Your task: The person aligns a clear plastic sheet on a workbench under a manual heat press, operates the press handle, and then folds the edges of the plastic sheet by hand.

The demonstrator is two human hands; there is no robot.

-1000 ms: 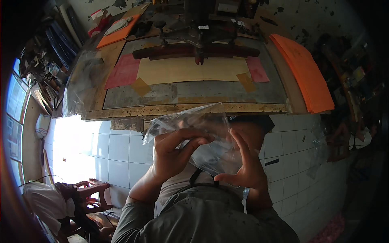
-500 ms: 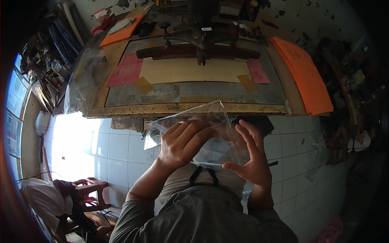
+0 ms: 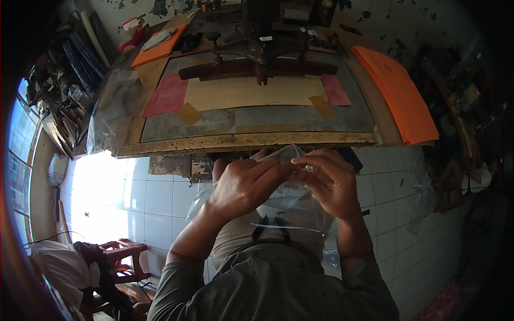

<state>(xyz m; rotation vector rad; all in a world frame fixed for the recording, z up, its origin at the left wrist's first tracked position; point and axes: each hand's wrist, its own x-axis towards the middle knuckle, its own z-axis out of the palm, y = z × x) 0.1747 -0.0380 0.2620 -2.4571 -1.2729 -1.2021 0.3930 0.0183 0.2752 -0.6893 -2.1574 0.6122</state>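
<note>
A clear plastic sheet or bag [image 3: 292, 206] hangs in front of my lap; which of the two it is, I cannot tell. My left hand [image 3: 249, 184] grips its upper part with bent fingers, palm turned down. At the same upper edge, my right hand [image 3: 333, 184] pinches the plastic between thumb and fingers. The fingertips of both hands come close together near the sheet's top corner. Lower down, the plastic's bottom edge shows as a bright line above my legs.
Beyond my hands stands a worktable [image 3: 257, 142] with a dark metal clamp press [image 3: 261, 67] over a cream sheet [image 3: 251, 92] and pink pieces [image 3: 167, 96]. Folded orange material [image 3: 396, 93] lies at its right. A red stool [image 3: 127, 262] and another person [image 3: 64, 267] are at lower left.
My right hand, open beside the plastic before, has moved up and inward and closed on its edge. The plastic's long upper edge has dropped and turned, and the left hand stays on it.
</note>
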